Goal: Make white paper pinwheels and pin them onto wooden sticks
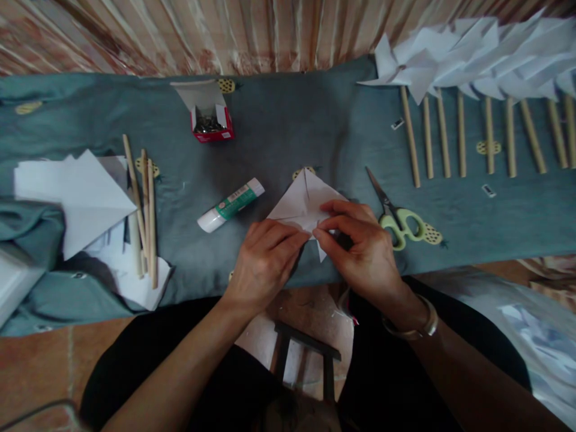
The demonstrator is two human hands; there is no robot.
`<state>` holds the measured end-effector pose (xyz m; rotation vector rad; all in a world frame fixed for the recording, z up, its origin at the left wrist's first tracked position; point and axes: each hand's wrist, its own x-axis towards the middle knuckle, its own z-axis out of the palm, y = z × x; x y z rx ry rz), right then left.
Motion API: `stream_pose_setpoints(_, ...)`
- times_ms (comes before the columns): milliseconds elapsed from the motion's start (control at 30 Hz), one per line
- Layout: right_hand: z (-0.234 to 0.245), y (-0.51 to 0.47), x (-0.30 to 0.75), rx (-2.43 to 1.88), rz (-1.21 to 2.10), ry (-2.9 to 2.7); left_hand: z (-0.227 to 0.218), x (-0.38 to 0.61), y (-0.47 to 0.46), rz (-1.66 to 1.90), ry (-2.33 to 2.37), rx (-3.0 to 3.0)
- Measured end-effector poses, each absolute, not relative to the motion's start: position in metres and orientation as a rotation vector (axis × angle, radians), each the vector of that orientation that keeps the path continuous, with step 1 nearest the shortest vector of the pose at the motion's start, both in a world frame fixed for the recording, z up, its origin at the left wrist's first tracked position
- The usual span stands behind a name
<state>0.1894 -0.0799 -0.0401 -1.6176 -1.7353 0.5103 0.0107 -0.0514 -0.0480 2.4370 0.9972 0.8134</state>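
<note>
L hand [265,255] holding wht paper [292,201], half-curled | R hand [362,240] pinching its nr side, thumb-to-index | scissors [392,211] lying beside R hand

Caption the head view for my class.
Left hand and right hand on pointed white paper, between green-and-white glue stick and green-handled metal scissors.

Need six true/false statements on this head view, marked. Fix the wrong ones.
1. The left hand and right hand both touch the slit white paper. True.
2. The green-handled scissors lie right of the paper. True.
3. The scissors' tips point toward the person. False: they point away.
4. The glue stick and red box are both left of the paper. True.
5. The red box is shut. False: it is open.
6. The glue stick stands upright. False: it lies on its side.
</note>
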Motion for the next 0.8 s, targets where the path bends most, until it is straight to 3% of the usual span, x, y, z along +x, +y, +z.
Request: stream_pose_setpoints(800,-0.0408,-0.0839,0.1891,-1.567,0.346,-1.845,-0.0423,0.0146,-0.0461,0.712,1.053,2.367)
